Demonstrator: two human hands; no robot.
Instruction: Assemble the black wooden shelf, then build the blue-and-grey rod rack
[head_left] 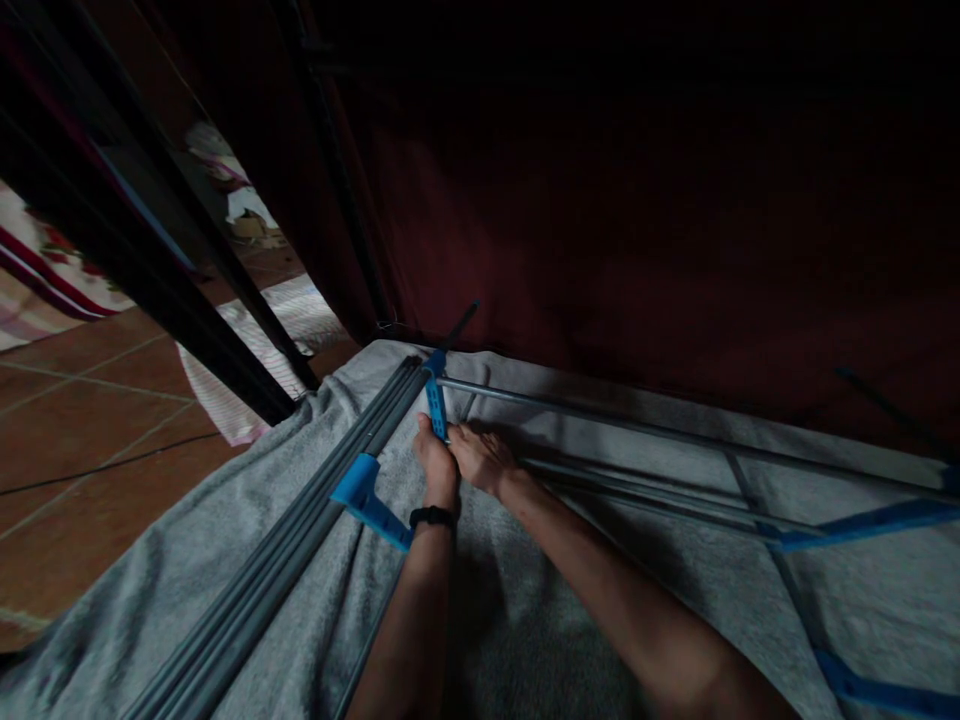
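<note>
Left hand (436, 462) clenched round the blue plastic joint (436, 405) of a folded grey drying rack (315, 520); black band on that wrist. Right hand (480, 457) lay just beside it, fingers curled at the same joint, grip unclear. Rack lay centre on a grey blanket (525, 620), dark red fabric wall (637, 220) far, terracotta tile floor (82, 420) left. Two hands, one rack, several blue connectors.
</note>
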